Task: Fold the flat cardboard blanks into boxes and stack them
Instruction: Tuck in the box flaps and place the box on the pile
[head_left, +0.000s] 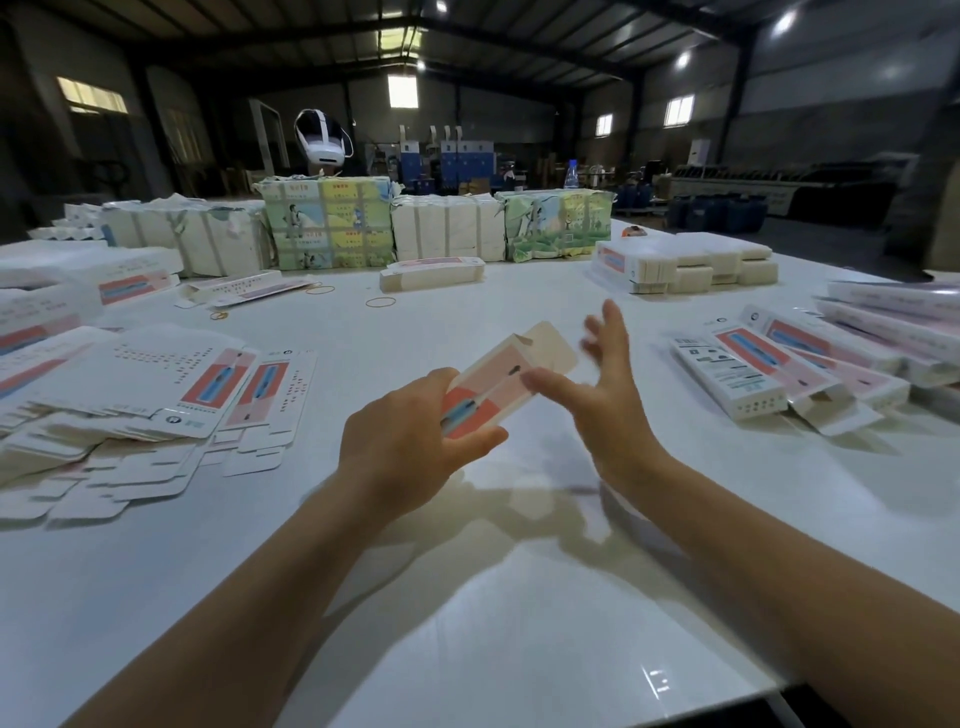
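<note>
Head view: we see our left hand (410, 441) gripping the near end of a pink-and-red carton (493, 387) above the white table (467, 597). Its long axis runs up-right, far end flap open; contents not visible. Right hand (597, 384) is spread, fingers blurred, holding nothing, beside the carton. Flat blanks (156, 395) lie left, folded boxes (810, 364) stacked right.

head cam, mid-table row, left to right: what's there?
Pile of flat blanks → left hand gripping the half-folded box → open right hand → stack of folded boxes.
</note>
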